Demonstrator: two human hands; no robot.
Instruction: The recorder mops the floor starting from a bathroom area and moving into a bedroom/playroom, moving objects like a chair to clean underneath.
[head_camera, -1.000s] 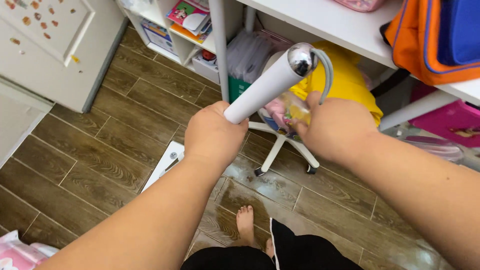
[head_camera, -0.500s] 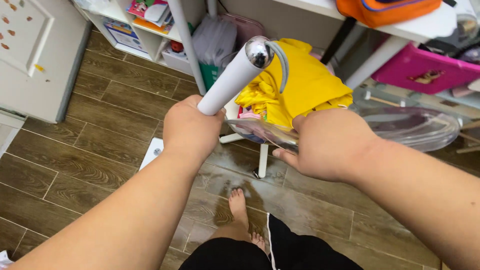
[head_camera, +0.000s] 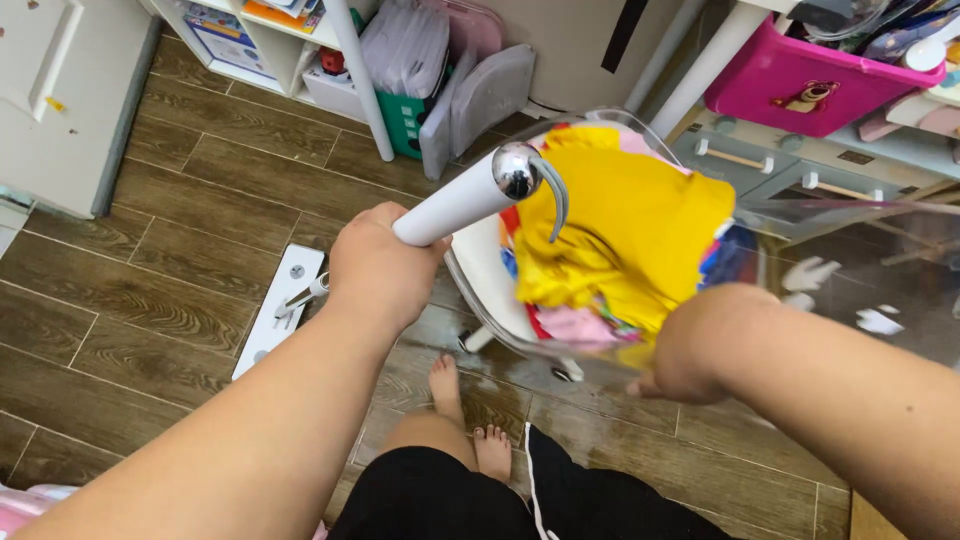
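Note:
My left hand (head_camera: 385, 265) is closed around a white mop handle (head_camera: 450, 205) with a chrome end cap (head_camera: 517, 170) and a grey hanging loop. The handle runs down to a flat white mop head (head_camera: 275, 310) on the floor at my left. My right hand (head_camera: 700, 345) grips the near edge of a clear plastic swivel chair (head_camera: 560, 355). A pile of yellow and coloured clothes (head_camera: 630, 230) lies on the chair's seat. The chair stands just in front of my bare feet (head_camera: 445, 385).
A white desk leg (head_camera: 355, 75) and a white shelf with books (head_camera: 270, 35) stand at the back left. Folders and a green box lean behind the chair. A pink bin (head_camera: 800, 85) and a grey drawer unit (head_camera: 760, 165) are at the right. The wood-look floor looks wet.
The chair with the clothes has come out from under the desk toward me and to the right. My right hand has shifted lower and right on its edge. My left hand keeps the handle.

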